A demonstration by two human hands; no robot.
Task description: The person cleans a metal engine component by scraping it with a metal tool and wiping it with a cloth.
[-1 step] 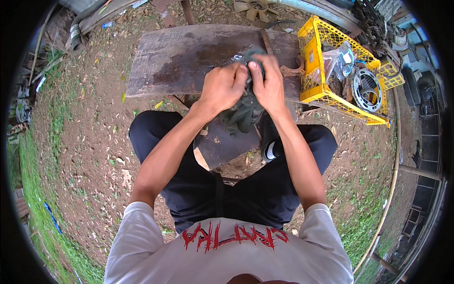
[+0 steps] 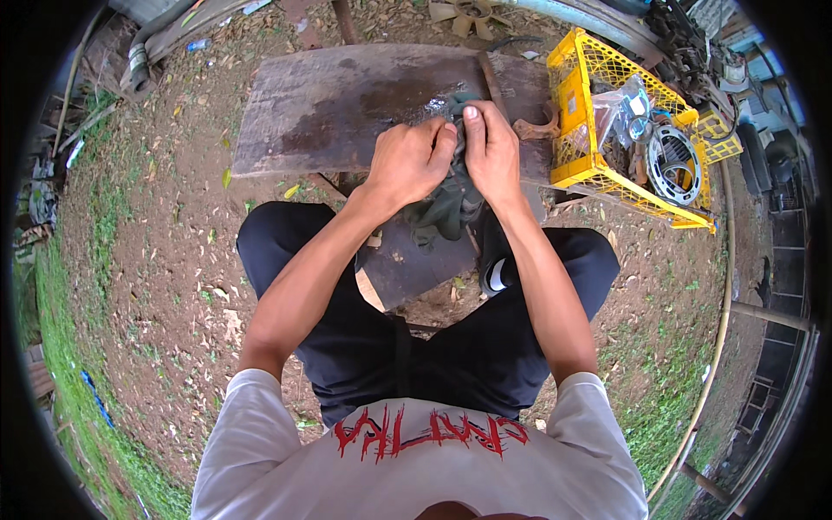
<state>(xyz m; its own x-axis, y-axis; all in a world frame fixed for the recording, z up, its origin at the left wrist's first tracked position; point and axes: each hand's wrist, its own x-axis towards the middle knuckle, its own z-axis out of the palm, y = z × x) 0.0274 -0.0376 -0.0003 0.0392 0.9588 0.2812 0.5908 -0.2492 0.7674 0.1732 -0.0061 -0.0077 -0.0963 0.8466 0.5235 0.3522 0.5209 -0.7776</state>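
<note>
A dark green cloth (image 2: 446,208) is bunched between my two hands above the near edge of a worn wooden bench (image 2: 303,95). My left hand (image 2: 411,159) is closed on the cloth from the left, thumb pressed along its side. From the right, my right hand (image 2: 493,154) grips the same cloth, its thumb pointing away from me. One end of the cloth pokes out past my fingertips, and its loose folds hang down toward me. Whether something is wrapped inside it is hidden. Just beyond my hands, the bench top has a dark, wet-looking, shiny patch.
To the right stands a yellow plastic crate (image 2: 579,108) with a round metal ring (image 2: 673,165) and plastic bags in it. A rusty metal piece (image 2: 537,124) lies beside it, near a narrow bar (image 2: 490,80). A fan (image 2: 468,16) lies on the ground beyond the bench.
My right hand, smeared by motion before, now shows sharply with its fingers drawn slightly inward. The cloth's hanging folds have shifted a little; my left hand stays in place.
</note>
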